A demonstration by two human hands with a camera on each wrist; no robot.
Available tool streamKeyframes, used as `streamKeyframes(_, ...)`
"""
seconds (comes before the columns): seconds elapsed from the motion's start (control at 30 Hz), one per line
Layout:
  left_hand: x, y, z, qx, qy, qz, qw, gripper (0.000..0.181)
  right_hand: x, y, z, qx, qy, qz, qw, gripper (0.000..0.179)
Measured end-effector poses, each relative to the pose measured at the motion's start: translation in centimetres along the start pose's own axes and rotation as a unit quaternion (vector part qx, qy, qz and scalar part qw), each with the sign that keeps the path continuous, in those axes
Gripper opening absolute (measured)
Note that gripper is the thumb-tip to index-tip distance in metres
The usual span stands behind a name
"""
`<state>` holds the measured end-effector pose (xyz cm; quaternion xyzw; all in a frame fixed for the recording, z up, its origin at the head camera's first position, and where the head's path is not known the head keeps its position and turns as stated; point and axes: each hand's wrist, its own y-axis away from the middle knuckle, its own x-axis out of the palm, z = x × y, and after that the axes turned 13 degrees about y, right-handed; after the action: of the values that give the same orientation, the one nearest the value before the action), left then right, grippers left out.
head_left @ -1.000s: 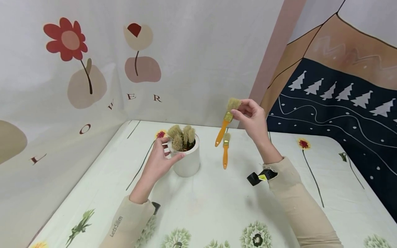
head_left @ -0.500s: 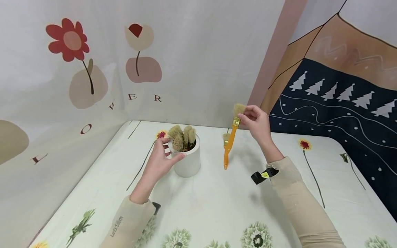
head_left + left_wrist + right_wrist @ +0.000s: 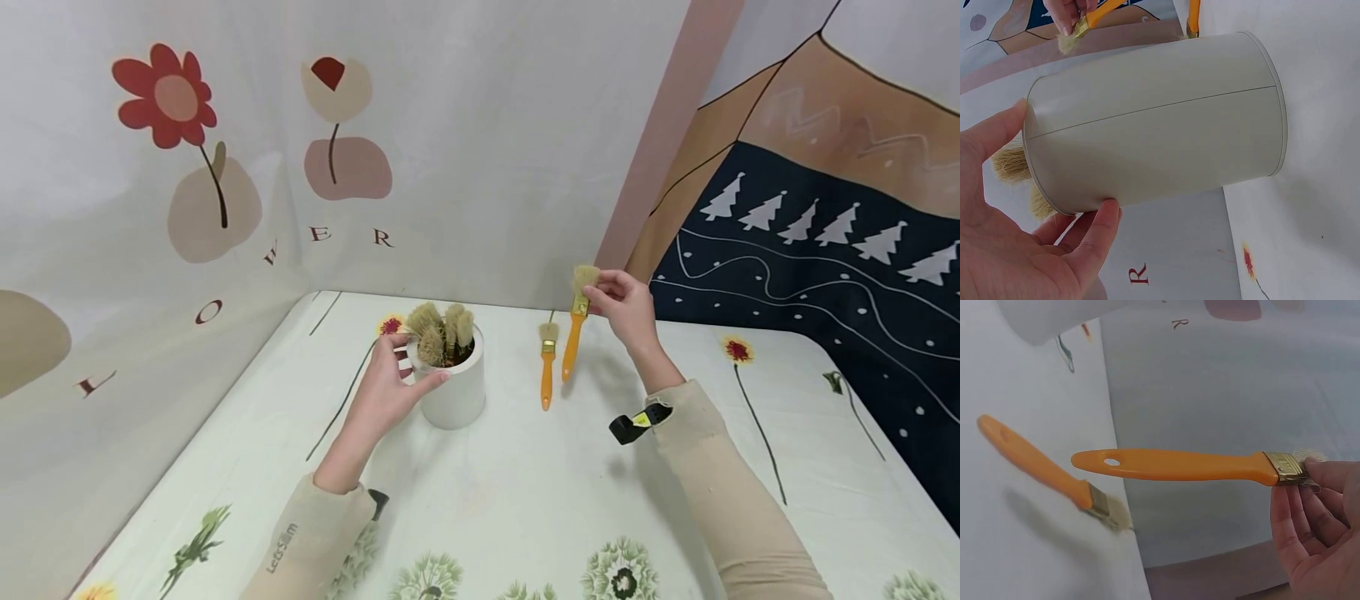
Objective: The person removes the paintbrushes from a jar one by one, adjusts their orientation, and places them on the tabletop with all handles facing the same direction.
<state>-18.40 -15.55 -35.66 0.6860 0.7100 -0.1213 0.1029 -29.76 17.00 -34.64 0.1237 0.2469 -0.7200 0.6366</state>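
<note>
My left hand [image 3: 382, 387] grips the rim of a white cylindrical pot [image 3: 453, 402], with the thumb on the near side and the fingers around the back left. Several paintbrushes stand in the pot, their pale bristles [image 3: 427, 333] upward and their handles mostly hidden. In my right hand [image 3: 628, 310], a flat paintbrush [image 3: 1179, 465] with an orange handle is pinched near its bristles, the handle end pointing down toward the table. Just left of it, a similar paintbrush [image 3: 547, 375] lies on the table, bristles toward the wall.
A white flower-print cloth [image 3: 510, 500] covers the table. Behind it hangs a pale printed curtain [image 3: 465, 150], and a dark panel with white trees [image 3: 810, 267] stands at the right. Black wrist cameras [image 3: 637, 423] sit at the cuffs.
My right hand has moved right and down with the paintbrush, which has passed in front of the lying one and is now on its right. The left hand and pot stay still.
</note>
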Motion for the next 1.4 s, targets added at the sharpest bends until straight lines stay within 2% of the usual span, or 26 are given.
streamKeyframes(0.23,0.0,0.0,0.0,-0.002,0.003,0.0,1.0,0.081,0.2,-0.4,-1.2,0.016,-0.005,0.001,0.9999,0.039)
streamKeyframes(0.5,0.0,0.0,0.0,0.0,-0.001,-0.002,1.0,0.081,0.5,-0.6,-2.1,0.05,0.019,0.006,0.9986,0.04)
streamKeyframes(0.83,0.0,-0.1,0.1,0.001,0.0,0.002,1.0,0.08,1.1,-0.8,-3.1,0.061,0.002,0.006,0.9981,0.036)
streamKeyframes(1.4,0.0,-0.1,0.0,-0.004,0.006,0.003,1.0,0.08,1.7,-0.9,-4.9,0.092,0.03,0.036,0.9947,0.043)
